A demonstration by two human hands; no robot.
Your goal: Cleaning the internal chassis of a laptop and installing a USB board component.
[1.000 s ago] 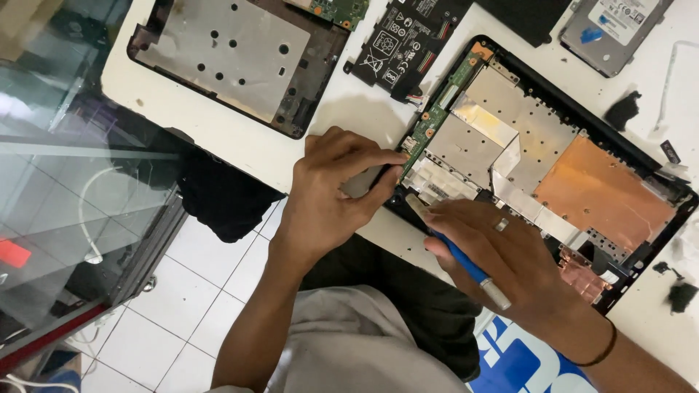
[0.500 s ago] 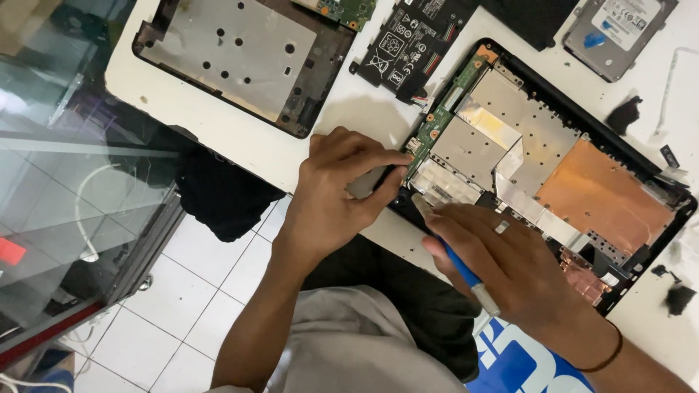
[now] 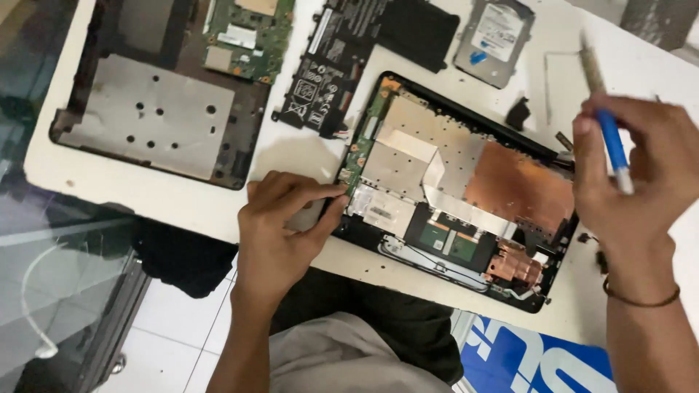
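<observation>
Opened laptop base (image 3: 466, 189) lying on white counter (image 3: 182, 200), metal shielding exposed. Left hand (image 3: 280, 233) at its near-left corner, fingers (image 3: 320, 191) pinched shut against the edge. Right hand (image 3: 637, 175) raised over its right end, fingers closed on blue-handled screwdriver (image 3: 610, 138). Beyond it: black battery pack (image 3: 357, 51), white-labelled; silver hard drive (image 3: 495, 40). Left of it: second chassis (image 3: 160, 102).

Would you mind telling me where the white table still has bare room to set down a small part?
Bare table runs along the front edge, left of the left hand. A narrower strip lies below the open laptop base. The far edge, around the battery and hard drive, is crowded.
</observation>
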